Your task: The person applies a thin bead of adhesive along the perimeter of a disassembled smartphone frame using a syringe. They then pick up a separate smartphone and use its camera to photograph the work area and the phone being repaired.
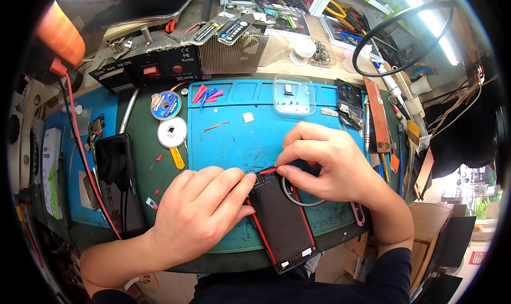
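Observation:
A dark phone assembly point(279, 224) with red strips along its sides lies tilted on the blue mat point(223, 139), its lower end at the front edge. My left hand point(207, 205) grips its upper left side, fingers bent together and thumb beside that side. My right hand point(322, 165) has thumb and index finger pinched at the top edge, by a short red strip; whether anything small is between them is unclear. A grey loop point(304, 202), perhaps a cable, lies beneath my right hand, partly hidden by it.
A black phone point(118, 197) lies left of two spools point(171, 131). Behind are a plastic box point(294, 107) and a bench device point(149, 71). Tools and strips point(377, 117) line the right. A black cable loop point(361, 43) hangs at upper right.

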`<state>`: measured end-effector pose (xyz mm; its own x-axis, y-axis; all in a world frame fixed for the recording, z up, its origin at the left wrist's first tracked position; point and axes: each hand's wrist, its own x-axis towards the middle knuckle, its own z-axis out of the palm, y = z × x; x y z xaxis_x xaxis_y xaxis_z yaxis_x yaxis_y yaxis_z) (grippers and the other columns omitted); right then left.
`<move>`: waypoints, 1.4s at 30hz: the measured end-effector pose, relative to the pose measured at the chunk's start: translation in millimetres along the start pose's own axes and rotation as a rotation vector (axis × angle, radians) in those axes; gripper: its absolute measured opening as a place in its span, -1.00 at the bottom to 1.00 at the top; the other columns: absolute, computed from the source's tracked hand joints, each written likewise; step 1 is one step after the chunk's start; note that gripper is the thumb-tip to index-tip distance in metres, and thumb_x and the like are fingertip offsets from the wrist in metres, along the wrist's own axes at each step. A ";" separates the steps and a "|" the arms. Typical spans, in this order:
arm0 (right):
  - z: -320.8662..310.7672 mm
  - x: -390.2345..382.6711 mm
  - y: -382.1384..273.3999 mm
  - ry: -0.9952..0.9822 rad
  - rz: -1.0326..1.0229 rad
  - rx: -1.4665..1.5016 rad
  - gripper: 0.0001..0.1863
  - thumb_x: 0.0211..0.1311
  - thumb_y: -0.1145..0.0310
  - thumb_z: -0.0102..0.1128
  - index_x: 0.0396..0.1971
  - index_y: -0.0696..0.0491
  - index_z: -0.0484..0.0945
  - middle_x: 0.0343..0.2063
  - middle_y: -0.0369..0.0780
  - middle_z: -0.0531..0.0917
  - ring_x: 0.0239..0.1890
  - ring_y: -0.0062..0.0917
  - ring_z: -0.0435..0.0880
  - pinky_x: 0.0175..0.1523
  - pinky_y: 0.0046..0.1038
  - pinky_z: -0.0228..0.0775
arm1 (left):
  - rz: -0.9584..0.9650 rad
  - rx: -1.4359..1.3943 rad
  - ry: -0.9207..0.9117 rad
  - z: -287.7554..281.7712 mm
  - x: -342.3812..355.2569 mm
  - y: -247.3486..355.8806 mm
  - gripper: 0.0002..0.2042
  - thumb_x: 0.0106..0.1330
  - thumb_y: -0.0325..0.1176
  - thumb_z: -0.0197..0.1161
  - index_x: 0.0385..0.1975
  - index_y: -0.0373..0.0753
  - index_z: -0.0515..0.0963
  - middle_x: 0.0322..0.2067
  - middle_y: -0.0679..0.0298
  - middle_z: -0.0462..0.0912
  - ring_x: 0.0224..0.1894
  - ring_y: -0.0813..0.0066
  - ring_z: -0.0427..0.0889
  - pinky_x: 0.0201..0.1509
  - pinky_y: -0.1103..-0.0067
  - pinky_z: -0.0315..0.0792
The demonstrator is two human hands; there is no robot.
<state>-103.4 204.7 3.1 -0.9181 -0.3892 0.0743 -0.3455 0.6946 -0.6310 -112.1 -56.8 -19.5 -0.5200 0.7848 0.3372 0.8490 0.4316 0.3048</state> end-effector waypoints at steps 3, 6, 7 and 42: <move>0.3 0.1 2.8 0.002 -0.016 0.012 -0.91 0.17 0.33 0.39 -0.39 -0.01 0.69 -0.38 -0.31 0.63 -0.43 -0.39 0.68 -0.36 -0.39 0.50 | -0.004 0.003 -0.014 -0.6 0.0 -0.3 -0.50 0.03 -0.26 0.46 0.03 -0.28 0.62 -0.08 0.26 0.62 -0.13 0.28 0.58 -0.11 0.38 0.44; 0.0 -0.3 3.0 0.003 -0.018 0.020 -0.91 0.16 0.33 0.40 -0.40 -0.01 0.68 -0.38 -0.32 0.63 -0.43 -0.40 0.68 -0.37 -0.39 0.50 | -0.006 0.001 -0.019 -0.6 0.5 -0.1 -0.50 0.04 -0.26 0.45 0.03 -0.29 0.62 -0.08 0.25 0.62 -0.13 0.28 0.58 -0.11 0.39 0.44; 0.2 -0.3 2.9 0.002 -0.018 0.021 -0.91 0.16 0.33 0.40 -0.40 -0.01 0.68 -0.38 -0.32 0.62 -0.43 -0.40 0.68 -0.37 -0.39 0.51 | -0.006 0.001 -0.020 -0.8 0.7 0.0 -0.50 0.04 -0.25 0.45 0.03 -0.29 0.62 -0.08 0.25 0.62 -0.13 0.28 0.58 -0.11 0.39 0.44; 3.5 -0.3 6.5 0.044 -0.126 0.001 -0.89 0.05 0.49 0.44 -0.40 0.05 0.69 -0.39 -0.28 0.64 -0.45 -0.47 0.65 -0.44 -0.48 0.45 | 0.007 0.063 -0.086 -0.5 2.0 2.5 -0.46 0.09 -0.16 0.43 0.09 -0.22 0.61 -0.06 0.28 0.57 -0.09 0.29 0.55 -0.09 0.38 0.39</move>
<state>-104.8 207.2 -3.7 -0.8753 -0.4461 0.1868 -0.4583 0.6416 -0.6151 -111.1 -54.4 -17.6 -0.5063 0.8221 0.2604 0.8582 0.4508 0.2454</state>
